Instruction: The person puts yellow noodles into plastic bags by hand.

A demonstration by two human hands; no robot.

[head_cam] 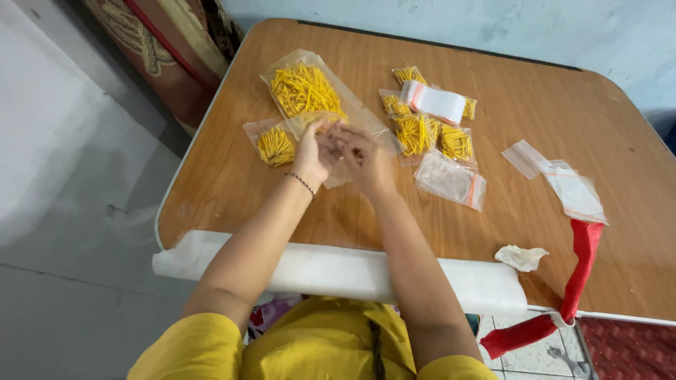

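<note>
My left hand [312, 150] and my right hand [364, 157] meet over the wooden table [549, 112], both gripping a small clear plastic bag [336, 173] with a few yellow sticks at its top. A large open clear bag of yellow sticks [304, 89] lies just beyond my hands. A small filled bag of yellow sticks [274, 145] lies left of my left hand. Several filled small bags [421, 131] lie to the right, with a stack of empty zip bags [434, 101] on top of them.
Empty zip bags [451, 180] lie right of my hands, more of them [576, 191] near the right edge. A crumpled white scrap [520, 257] and a red strip [581, 267] sit at the front right. A white roll [338, 271] lies along the table's front edge.
</note>
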